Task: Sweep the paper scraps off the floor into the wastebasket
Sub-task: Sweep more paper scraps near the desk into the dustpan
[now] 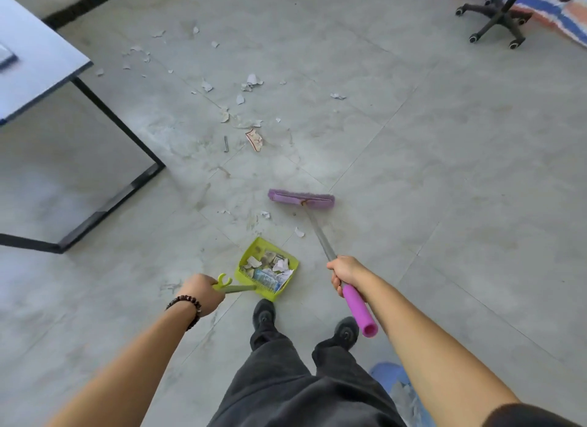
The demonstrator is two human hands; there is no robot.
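Left hand is curled round the handle of the green dustpan, right hand grips the purple broom partway up its pole. Dustpan sits on the floor just ahead of the person's shoes, with a heap of paper scraps in it. Broom head rests a bit farther out. Loads more scraps lie scattered farther off, towards the bench on the left. Blue wastebasket peeks out near, beside the right arm.

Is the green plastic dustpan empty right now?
No, the green plastic dustpan holds a pile of torn paper scraps on its tray.
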